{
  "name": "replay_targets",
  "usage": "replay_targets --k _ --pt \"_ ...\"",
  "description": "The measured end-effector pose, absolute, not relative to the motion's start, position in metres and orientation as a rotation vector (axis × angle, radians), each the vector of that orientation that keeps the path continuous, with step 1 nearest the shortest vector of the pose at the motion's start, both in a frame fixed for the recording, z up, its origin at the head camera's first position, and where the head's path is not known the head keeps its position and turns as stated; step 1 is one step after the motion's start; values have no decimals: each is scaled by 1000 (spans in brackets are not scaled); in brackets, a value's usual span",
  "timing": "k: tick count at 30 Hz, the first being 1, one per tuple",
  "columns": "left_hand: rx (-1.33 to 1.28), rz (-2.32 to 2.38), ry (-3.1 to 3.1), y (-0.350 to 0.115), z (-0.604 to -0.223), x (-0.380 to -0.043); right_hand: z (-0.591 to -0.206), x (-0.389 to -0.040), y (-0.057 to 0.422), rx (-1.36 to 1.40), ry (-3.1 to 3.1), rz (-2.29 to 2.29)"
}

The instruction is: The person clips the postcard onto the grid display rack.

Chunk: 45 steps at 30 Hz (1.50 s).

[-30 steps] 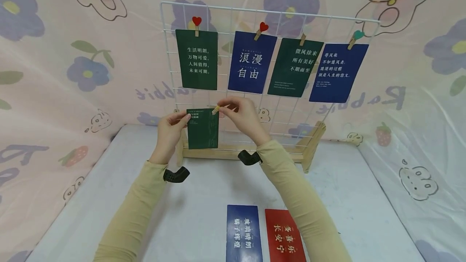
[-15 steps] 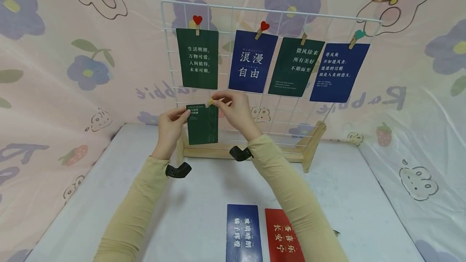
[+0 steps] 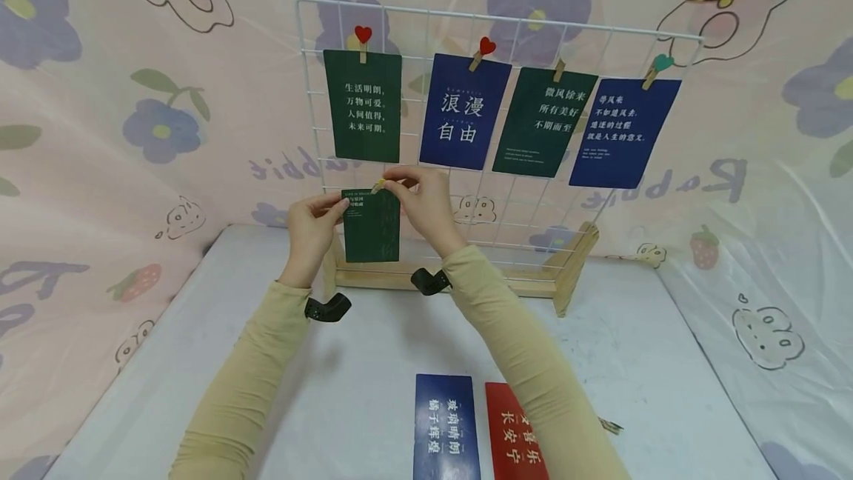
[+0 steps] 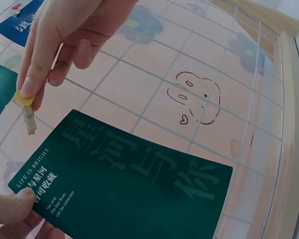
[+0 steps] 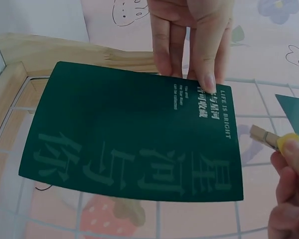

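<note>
My left hand pinches a green card by its upper left edge, thumb on the printed side, and holds it upright before the lower left of a white wire grid. Between thumb and fingertips of my right hand is a small wooden clothespin with a yellow end. In both wrist views the clothespin is apart from the card, close to its top edge. Other green and blue cards hang above on the grid, clipped by clothespins, some with red or teal hearts.
A wooden base carries the grid on the white table. A blue card and a red card lie near the front, the red one partly under my right forearm. Something small lies beside that sleeve.
My right hand has shifted left with the clothespin, from the card's right corner toward the middle of its top edge. My left hand has raised the card slightly.
</note>
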<state>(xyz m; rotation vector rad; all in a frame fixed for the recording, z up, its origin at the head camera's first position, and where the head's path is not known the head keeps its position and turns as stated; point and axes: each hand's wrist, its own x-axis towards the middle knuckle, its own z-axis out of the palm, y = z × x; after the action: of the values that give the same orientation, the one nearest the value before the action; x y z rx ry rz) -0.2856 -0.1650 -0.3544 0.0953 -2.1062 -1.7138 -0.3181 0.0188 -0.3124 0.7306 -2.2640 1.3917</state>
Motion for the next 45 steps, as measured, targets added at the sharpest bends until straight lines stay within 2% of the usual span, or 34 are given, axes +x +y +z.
replay_targets --k 45 --pt "66 -1466 -2079 -158 -352 -288 -316 -317 -6 583 -2338 1234"
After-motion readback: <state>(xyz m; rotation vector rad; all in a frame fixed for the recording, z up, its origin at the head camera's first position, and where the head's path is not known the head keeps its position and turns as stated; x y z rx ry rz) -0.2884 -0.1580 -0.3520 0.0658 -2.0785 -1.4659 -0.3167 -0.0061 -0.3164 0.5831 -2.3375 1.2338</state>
